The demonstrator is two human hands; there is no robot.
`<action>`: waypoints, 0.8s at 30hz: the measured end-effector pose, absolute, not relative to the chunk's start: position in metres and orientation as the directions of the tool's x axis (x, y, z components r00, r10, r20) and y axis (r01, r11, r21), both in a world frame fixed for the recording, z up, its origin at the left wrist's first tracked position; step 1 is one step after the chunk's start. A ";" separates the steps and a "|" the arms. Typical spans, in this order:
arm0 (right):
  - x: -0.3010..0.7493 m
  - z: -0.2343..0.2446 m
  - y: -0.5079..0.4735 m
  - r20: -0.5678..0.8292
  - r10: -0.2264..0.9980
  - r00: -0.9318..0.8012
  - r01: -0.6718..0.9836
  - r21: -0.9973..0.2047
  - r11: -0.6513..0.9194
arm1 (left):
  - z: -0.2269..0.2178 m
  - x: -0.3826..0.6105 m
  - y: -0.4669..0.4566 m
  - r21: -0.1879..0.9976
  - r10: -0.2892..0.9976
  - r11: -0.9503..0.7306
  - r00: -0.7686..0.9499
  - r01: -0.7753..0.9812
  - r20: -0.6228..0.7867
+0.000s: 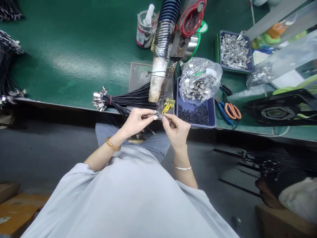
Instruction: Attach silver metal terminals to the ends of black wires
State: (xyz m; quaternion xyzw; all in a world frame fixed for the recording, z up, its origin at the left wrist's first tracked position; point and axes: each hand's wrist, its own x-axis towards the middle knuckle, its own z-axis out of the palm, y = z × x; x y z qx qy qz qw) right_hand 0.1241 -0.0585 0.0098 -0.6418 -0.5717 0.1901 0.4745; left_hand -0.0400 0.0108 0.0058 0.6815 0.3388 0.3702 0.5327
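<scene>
At the table's front edge, my left hand (135, 123) and my right hand (177, 130) meet with fingertips almost together. Between them is a small metal connector piece (160, 116), pinched from both sides; its finer details are too small to make out. Just behind the fingers a bundle of black cables (133, 97) lies on the table, its metal-tipped ends pointing left and a red tie round it. A yellow piece (167, 106) sits close beyond my fingertips. Right of my right hand stands a blue tray (212, 112) of small black parts.
A wrapped hose (158, 71) hangs over the work spot. A bag of metal shells (198, 84) rests on the blue tray. Farther off are a jar (143, 34), a tray of metal parts (250, 62), orange-handled scissors (234, 111), blue-handled pliers (224, 112) and a black fan-like device (282, 110).
</scene>
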 end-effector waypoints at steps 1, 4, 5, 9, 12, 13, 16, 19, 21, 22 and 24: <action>0.125 0.010 -0.060 0.323 0.906 0.275 0.539 -0.832 0.132 | 0.005 -0.038 0.010 0.980 0.873 -0.191 0.467 0.060 0.141; 0.130 0.012 -0.065 0.364 0.863 0.351 0.408 -0.889 0.209 | 0.006 -0.032 0.006 0.976 0.908 -0.195 0.393 0.095 0.143; 0.131 0.013 -0.066 0.362 0.852 0.377 0.376 -0.901 0.216 | 0.007 -0.030 0.005 0.972 0.913 -0.205 0.380 0.115 0.148; 0.131 0.018 -0.066 0.402 0.837 0.372 0.493 -0.850 0.189 | 0.008 -0.026 0.005 0.952 0.914 -0.259 0.360 0.160 0.188; 0.128 0.018 -0.060 0.577 0.787 0.220 0.698 -0.656 0.286 | 0.006 -0.025 0.007 0.939 0.912 -0.295 0.347 0.179 0.220; 0.126 0.017 -0.057 0.610 0.776 0.161 0.729 -0.603 0.323 | 0.005 -0.024 0.008 0.937 0.911 -0.301 0.345 0.179 0.226; 0.123 0.011 -0.049 0.586 0.797 0.149 0.701 -0.630 0.333 | 0.002 -0.023 0.009 0.947 0.916 -0.280 0.338 0.156 0.216; 0.120 0.004 -0.045 0.448 0.844 0.293 0.548 -0.803 0.235 | 0.001 -0.021 0.009 0.967 0.932 -0.231 0.310 0.111 0.188; 0.119 0.002 -0.045 0.374 0.863 0.339 0.455 -0.868 0.198 | 0.001 -0.019 0.009 0.974 0.943 -0.208 0.282 0.087 0.177; 0.118 0.002 -0.045 0.355 0.869 0.346 0.430 -0.883 0.189 | 0.002 -0.018 0.009 0.976 0.948 -0.202 0.268 0.081 0.174; 0.118 0.003 -0.045 0.346 0.869 0.352 0.413 -0.891 0.187 | 0.002 -0.016 0.009 0.978 0.954 -0.196 0.246 0.073 0.173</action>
